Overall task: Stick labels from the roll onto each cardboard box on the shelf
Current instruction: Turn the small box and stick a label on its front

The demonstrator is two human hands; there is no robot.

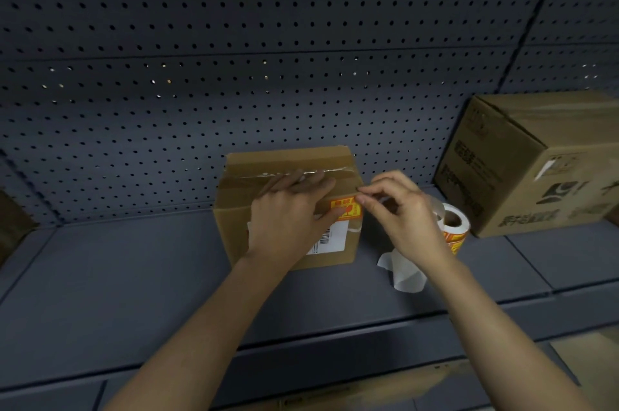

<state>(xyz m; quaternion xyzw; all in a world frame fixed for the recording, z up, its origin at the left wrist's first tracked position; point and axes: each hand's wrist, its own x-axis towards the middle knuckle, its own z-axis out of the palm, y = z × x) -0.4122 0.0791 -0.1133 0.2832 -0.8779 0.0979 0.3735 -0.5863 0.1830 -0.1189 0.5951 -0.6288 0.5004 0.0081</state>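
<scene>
One label is almost stuck on; more boxes are likely left to do.

The small box (288,161) is set near the middle of the shelf (134,276), close to its back edge. An orange label (350,209) is laid on the box front, at the top right corner. The left hand (288,213) is laid flat over the box with straight fingers, and the label is pressed by its thumb. The right end of the label is pinched by the right hand (402,209), so this label is judged nearly on but not yet smoothed. The label roll (455,221) is stood just right of the box, with white backing paper (405,273) trailed toward the front edge. No orange label is seen on the big box (536,169) at the right end. A brown thing (13,219) at the left end is cut off and cannot be told.
</scene>
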